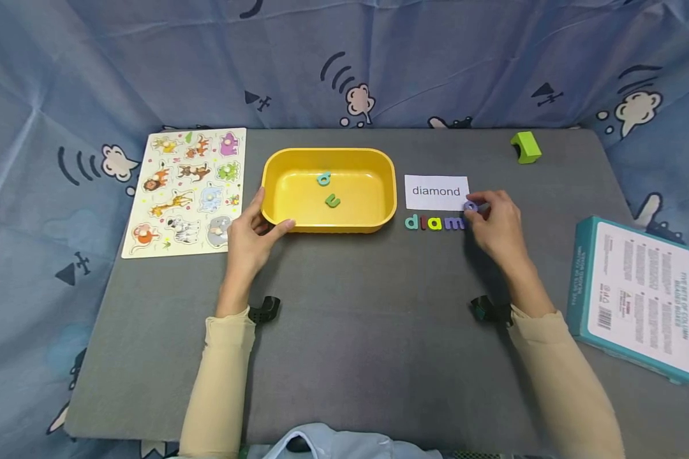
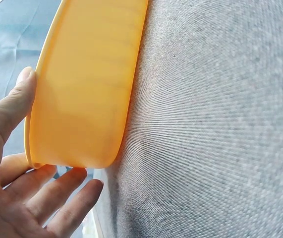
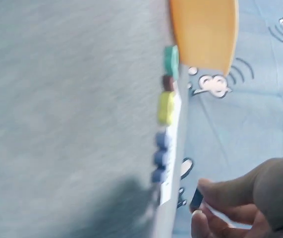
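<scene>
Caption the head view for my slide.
Right hand pinches a purple letter near the "diamond" card; left hand holds yellow tray.

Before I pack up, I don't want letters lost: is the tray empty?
No, the tray isn't empty: the head view shows a blue letter and a green letter inside.

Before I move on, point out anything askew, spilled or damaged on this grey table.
Only the teal rectangular box looks odd: in the head view it lies out of line with the right edge of the grey table. Nothing visible looks spilled or damaged.
</scene>
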Tool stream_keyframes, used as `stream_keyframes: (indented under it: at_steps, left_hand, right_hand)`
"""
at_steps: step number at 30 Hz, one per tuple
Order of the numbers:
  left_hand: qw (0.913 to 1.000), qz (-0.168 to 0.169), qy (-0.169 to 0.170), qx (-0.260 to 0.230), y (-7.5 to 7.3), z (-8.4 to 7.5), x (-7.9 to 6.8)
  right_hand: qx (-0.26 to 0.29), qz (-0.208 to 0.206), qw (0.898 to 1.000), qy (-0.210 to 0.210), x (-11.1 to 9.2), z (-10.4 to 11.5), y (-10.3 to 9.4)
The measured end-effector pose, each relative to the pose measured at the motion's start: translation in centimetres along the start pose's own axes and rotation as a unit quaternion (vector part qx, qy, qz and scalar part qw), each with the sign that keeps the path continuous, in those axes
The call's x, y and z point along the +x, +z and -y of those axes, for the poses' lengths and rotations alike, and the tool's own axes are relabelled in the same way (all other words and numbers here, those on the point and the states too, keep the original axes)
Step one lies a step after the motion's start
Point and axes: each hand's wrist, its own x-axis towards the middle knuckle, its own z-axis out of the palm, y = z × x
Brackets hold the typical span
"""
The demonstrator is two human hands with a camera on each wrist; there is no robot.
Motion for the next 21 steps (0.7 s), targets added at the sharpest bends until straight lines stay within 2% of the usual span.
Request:
stream_keyframes:
  at_steps: [6,12,21]
  left_hand:
    - [1.0,-0.001,0.003,-0.001,-0.1,0.1,0.0]
    - [1.0,-0.002,0.003,0.002,-0.1,0.1,0.0]
    - [1.0,0.0,0.002,0.0,0.0,0.1,0.0]
  right_hand:
    - [-0.023,-0.002,0.998,0.056,-0.4,-1.8,-0.2]
    - [-0.033,0.015,0.998,0.058,-0.6,-2.5,-0.1]
    - [-0.033,0.007,0.998,0.046,-0.8,-2.8,0.3]
